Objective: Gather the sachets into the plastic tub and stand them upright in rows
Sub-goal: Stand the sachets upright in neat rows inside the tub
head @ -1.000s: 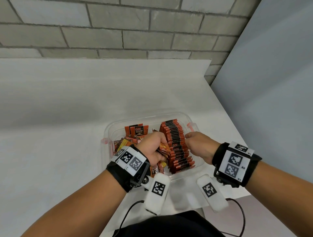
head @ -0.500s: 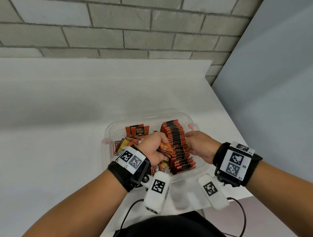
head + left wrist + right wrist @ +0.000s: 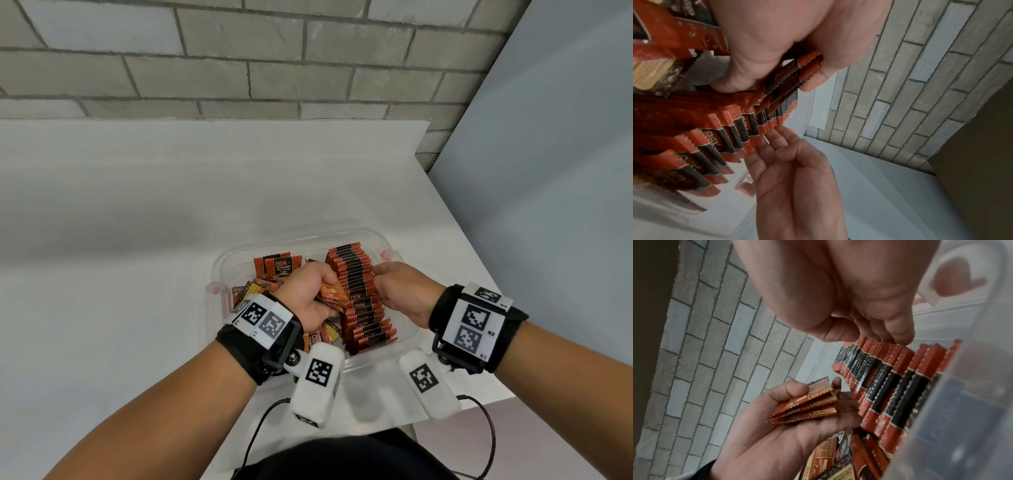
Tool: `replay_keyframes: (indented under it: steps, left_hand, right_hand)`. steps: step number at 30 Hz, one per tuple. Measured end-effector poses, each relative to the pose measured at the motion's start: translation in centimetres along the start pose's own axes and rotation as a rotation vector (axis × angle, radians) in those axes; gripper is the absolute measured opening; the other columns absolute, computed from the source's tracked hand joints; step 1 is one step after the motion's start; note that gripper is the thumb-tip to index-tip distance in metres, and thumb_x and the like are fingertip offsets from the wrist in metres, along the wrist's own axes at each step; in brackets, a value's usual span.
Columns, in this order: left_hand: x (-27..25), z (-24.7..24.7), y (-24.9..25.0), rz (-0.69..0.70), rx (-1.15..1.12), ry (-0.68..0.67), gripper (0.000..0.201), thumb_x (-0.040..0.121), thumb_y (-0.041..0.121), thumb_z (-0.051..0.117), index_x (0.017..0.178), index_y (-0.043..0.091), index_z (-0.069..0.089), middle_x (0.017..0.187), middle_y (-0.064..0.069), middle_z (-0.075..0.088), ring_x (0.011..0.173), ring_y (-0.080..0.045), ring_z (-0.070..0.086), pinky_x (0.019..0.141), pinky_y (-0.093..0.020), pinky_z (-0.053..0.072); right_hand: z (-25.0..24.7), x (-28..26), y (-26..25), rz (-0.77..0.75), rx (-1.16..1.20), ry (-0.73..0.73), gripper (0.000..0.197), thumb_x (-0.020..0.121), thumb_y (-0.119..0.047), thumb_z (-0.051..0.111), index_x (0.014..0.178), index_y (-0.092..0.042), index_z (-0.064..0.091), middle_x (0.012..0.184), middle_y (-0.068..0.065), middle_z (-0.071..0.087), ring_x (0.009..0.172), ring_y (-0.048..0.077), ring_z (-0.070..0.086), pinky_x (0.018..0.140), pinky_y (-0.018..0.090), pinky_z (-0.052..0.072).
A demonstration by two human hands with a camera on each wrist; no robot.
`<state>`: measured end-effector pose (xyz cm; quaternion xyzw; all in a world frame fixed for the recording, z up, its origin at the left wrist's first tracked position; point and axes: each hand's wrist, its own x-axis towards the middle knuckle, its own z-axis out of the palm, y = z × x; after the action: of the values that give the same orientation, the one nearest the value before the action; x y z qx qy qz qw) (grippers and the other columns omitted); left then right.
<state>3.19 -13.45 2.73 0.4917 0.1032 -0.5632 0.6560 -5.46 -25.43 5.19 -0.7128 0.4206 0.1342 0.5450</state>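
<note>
A white surface [image 3: 120, 274] runs along a grey brick wall [image 3: 239, 68], with a grey panel [image 3: 548, 171] standing at its right edge. A clear plastic tub [image 3: 219, 270] sits near the front right of the surface, with a pink clip on each side wall.

On the left side of the tub, loose sachets [image 3: 253, 291] lie jumbled and flat, and one short group [image 3: 277, 269] stands against the far wall with its printed face towards the camera.

The left hand [image 3: 308, 298] is over the middle of the tub. Its grip is closed on a small fan of sachets [image 3: 334, 296], thumb on top and fingers beneath, as the right wrist view confirms [image 3: 809, 404]. This bundle is held just beside the left flank of the standing row.

The right side of the tub carries a long row of sachets [image 3: 359, 294], upright on edge and packed face to face from the far wall to the near wall. The nearer ones lean slightly.

The right hand [image 3: 404, 294] is at the right flank of that row. Its fingers [image 3: 777, 142] are extended and loosely together, the tips touching the upper edges of the sachets midway along. It holds nothing.

Both wrists wear black bands [image 3: 479, 329] with printed marker tags, and cables trail off the front edge.
</note>
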Motion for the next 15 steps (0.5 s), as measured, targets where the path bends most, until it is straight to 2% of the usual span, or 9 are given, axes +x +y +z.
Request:
replay_keyframes:
  steps: [3,6,8,10,12,15]
  left_hand:
    - [0.04,-0.03,0.03,0.004,-0.001,0.005,0.024,0.087,-0.004,0.034,0.090,0.002,0.057,0.094,-0.016,0.063,0.082,-0.029,0.062,0.067,-0.040,0.048]
    - [0.06,0.08,0.05,0.002,-0.024,-0.002,0.025,0.088,-0.005,0.034,0.092,0.002,0.057,0.093,-0.017,0.064,0.085,-0.030,0.063,0.070,-0.044,0.050]
    - [-0.01,0.24,0.06,0.003,-0.020,0.001,0.024,0.087,-0.005,0.034,0.090,0.003,0.057,0.092,-0.016,0.064,0.084,-0.030,0.063,0.071,-0.042,0.050]
    - [0.01,0.30,0.16,0.011,-0.005,0.015,0.025,0.088,-0.005,0.033,0.080,0.005,0.054,0.082,-0.013,0.063,0.076,-0.027,0.061,0.064,-0.037,0.049]
    - [0.08,0.39,0.24,0.016,-0.015,0.023,0.025,0.088,-0.005,0.033,0.076,0.006,0.052,0.078,-0.012,0.062,0.073,-0.026,0.060,0.060,-0.035,0.047]
    - [0.27,0.42,0.23,0.018,-0.029,0.029,0.025,0.088,-0.006,0.033,0.074,0.006,0.051,0.075,-0.012,0.061,0.073,-0.026,0.060,0.061,-0.036,0.047]
  right_hand:
    - [-0.04,-0.05,-0.18,-0.012,0.005,0.008,0.024,0.084,0.004,0.042,0.094,-0.009,0.060,0.112,0.018,0.065,0.111,0.031,0.058,0.103,0.046,0.043]
    - [0.03,-0.03,-0.29,-0.020,0.008,0.002,0.026,0.084,0.005,0.041,0.100,-0.003,0.060,0.115,0.023,0.063,0.114,0.036,0.056,0.103,0.050,0.042]
    - [-0.05,0.14,-0.27,-0.022,0.011,0.008,0.025,0.083,0.005,0.041,0.095,-0.007,0.059,0.115,0.021,0.063,0.113,0.033,0.057,0.104,0.048,0.043]
    - [-0.05,0.23,-0.34,-0.024,0.004,0.018,0.024,0.084,0.005,0.040,0.089,-0.013,0.055,0.115,0.016,0.062,0.112,0.029,0.056,0.104,0.045,0.043]
    - [-0.01,0.38,-0.35,-0.036,-0.003,0.007,0.024,0.086,0.003,0.041,0.091,-0.014,0.057,0.113,0.015,0.064,0.111,0.028,0.058,0.103,0.045,0.043]
    - [0.01,0.27,-0.59,-0.031,-0.006,-0.004,0.027,0.088,0.003,0.041,0.091,-0.014,0.062,0.111,0.015,0.066,0.110,0.028,0.058,0.104,0.044,0.043]
